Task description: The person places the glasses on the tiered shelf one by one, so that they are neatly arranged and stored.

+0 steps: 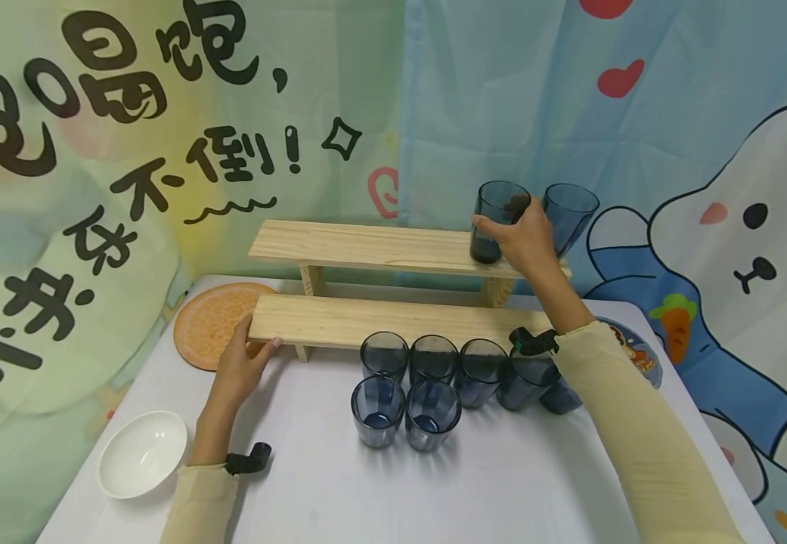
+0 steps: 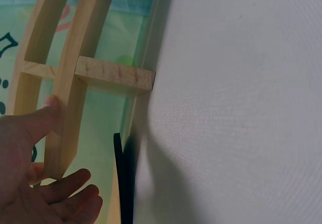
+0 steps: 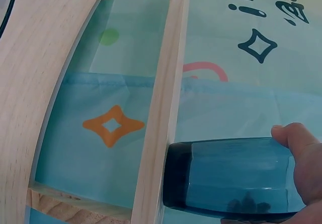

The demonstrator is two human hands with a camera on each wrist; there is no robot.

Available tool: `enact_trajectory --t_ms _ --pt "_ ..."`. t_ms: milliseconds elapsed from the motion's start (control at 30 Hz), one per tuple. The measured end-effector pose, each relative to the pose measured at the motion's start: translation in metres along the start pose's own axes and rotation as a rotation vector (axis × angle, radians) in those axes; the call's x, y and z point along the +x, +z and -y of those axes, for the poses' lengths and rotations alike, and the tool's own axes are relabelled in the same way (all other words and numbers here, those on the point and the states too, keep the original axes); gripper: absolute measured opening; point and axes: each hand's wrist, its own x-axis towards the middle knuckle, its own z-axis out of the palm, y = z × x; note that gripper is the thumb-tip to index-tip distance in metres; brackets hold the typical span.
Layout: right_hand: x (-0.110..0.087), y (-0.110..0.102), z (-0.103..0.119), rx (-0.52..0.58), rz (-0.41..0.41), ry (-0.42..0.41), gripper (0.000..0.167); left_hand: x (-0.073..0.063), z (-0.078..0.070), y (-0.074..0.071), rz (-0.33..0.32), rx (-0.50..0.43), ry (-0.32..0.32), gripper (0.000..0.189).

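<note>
Head view: nearest cam is the R sleeve [image 1: 638, 431], leading far & right to the R hand [image 1: 528, 236], clamped round a smoky-blue glass tumbler [image 1: 484, 245] at the right part of the upper plank [image 1: 366, 245]. A second tumbler [image 1: 573, 208] is just right of it, so prob. the main risk is a knuckle tipping that one. Best keep the held glass upright, base flat, & free the fingers w/o any sideways flick. The other tumblers [image 1: 432, 427] sit on the white cloth [image 1: 298, 491], near side of the lower plank [image 1: 379, 310]; the forearm passes over the right-hand ones, so keep sleeve & strap high.

L wrist view: closest is the L hand [image 2: 25, 194], thumb & fingers gripping the lower plank's left end. Good steadying hold, I'd say: light, no tug, so the short wooden leg [image 2: 115, 75] stays put.

R wrist view: lower plank looms nearest, on the left side of this view. Beyond it the held tumbler's dark base meets the upper plank; thumb's on the glass's left side. Can't tell if the whole base is on wood, so check before letting go.
</note>
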Motion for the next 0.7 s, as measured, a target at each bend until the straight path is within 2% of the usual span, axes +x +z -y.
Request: enact_trajectory --t_ms 233,467,700 --pt "0.001 0.002 -0.003 0.010 -0.001 0.004 0.101 -0.001 -0.002 -0.001 0.003 -0.012 0.000 0.083" --pt "-0.007 0.001 -0.008 -0.003 0.028 0.012 0.122 -0.002 -0.002 -0.001 0.005 -0.018 -0.010 0.083" --pt "-0.027 -0.011 -0.010 -0.050 0.096 -0.017 0.122 -0.003 -0.002 0.000 0.003 -0.014 -0.004 0.082"
